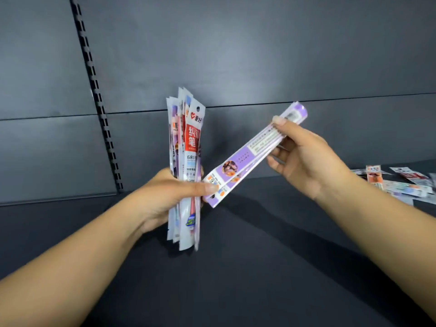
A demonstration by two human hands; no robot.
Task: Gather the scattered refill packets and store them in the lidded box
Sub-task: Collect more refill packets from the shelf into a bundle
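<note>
My left hand (pixel 165 194) grips an upright bundle of several refill packets (pixel 188 142); the front one is white with a red label. My right hand (pixel 304 159) holds purple refill packets (pixel 250 156) slanted from upper right to lower left. Their lower end touches my left thumb beside the bundle. More loose refill packets (pixel 401 182) lie scattered on the dark shelf at the right edge. No lidded box is in view.
A dark grey shelf surface (pixel 236 267) lies below my hands. Behind stands a grey back panel (pixel 236 55) with a slotted black upright (pixel 94 90) on the left.
</note>
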